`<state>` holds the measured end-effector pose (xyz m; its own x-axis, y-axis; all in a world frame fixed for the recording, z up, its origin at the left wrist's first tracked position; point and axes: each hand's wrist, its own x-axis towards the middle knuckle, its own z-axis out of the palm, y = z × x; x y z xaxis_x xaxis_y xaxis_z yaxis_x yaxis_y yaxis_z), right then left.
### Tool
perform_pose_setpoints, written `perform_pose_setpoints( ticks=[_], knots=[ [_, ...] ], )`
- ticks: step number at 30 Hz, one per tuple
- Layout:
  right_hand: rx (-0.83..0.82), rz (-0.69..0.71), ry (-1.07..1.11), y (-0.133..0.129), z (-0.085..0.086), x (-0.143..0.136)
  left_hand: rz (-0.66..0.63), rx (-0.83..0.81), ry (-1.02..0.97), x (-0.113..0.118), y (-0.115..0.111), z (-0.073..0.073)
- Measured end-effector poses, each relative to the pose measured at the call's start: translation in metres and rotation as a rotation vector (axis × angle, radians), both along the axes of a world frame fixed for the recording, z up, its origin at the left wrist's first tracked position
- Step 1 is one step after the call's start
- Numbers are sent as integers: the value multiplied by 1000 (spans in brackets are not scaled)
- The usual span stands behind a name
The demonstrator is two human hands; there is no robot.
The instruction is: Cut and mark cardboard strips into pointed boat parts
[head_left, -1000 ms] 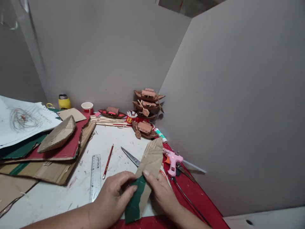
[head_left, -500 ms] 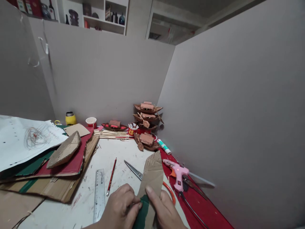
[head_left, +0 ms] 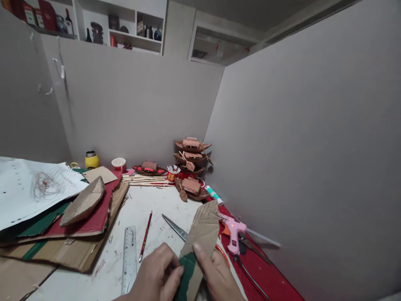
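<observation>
A strip of brown cardboard [head_left: 205, 228] with a green patch [head_left: 187, 271] on its lower left part is held up at the bottom centre. My right hand [head_left: 217, 274] grips its right edge, thumb on the front face. At the strip's left edge, my left hand [head_left: 158, 271] pinches the green part between thumb and bent fingers. Scissors [head_left: 174, 227] lie behind the strip, their blades showing to its left and part of an orange handle to its right. A pencil [head_left: 145, 236] and a clear ruler [head_left: 128, 259] rest on the table left of them.
Stacked cardboard [head_left: 78, 255] with a boat-shaped piece [head_left: 84, 202] fills the left side. A pink glue gun [head_left: 234, 232] with its cord lies at right on red cloth. Brown model boats [head_left: 191, 156], thin sticks [head_left: 147, 180] and paper cups [head_left: 119, 164] stand at the back, before grey panels.
The cardboard strip has tilted a little to the right, and more of its green patch shows. The whole view has shifted slightly. Both hands keep their hold.
</observation>
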<state>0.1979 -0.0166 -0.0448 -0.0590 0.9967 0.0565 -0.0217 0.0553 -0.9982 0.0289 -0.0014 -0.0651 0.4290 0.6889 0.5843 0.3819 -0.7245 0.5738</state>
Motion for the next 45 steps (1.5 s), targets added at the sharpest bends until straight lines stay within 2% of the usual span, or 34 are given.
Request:
perform_pose_setpoints(
  ticks=[3, 7, 9, 11, 14, 17, 20, 24, 28, 33, 36, 38, 40, 43, 45],
  knots=[
    [-22, 29, 46, 0, 3, -1, -8, -88, -27, -1, 0, -2],
    [-83, 135, 142, 1, -3, -5, -83, -365, -162, 2, -1, -9],
    [-98, 131, 159, 3, -8, -5, -128, -489, -254, 5, -1, -15],
    [-107, 80, 163, 6, -11, -4, -144, -538, -325, 7, -1, -20],
    [-122, 36, 154, 10, -13, -2, -135, -509, -367, 7, -1, -23],
    [-152, 32, 201, 13, -12, -2, -151, -446, -337, 4, 0, -20],
    [-199, 4, 270, 13, -8, -4, -246, -363, -253, 1, 2, -13],
    [-226, -38, 392, 11, -4, -5, -339, -358, -151, 1, 5, -6],
    [-231, -48, 409, 13, -5, -5, -305, -330, -130, 1, 2, -6],
    [-213, 17, 336, 15, -10, -3, -231, -297, -66, 1, -3, -7],
    [-184, 11, 333, 15, -9, 0, -146, -313, -95, 1, -6, -3],
    [-172, -26, 362, 15, -6, 2, -62, -381, -173, 1, -7, 1],
    [-159, -57, 386, 14, -2, 4, -27, -532, -270, 2, -6, 6],
    [-157, -26, 394, 14, 2, 5, -102, -832, -401, 5, -3, 14],
    [-154, 9, 383, 13, 2, 5, -202, -949, -436, 7, -2, 18]
  ],
)
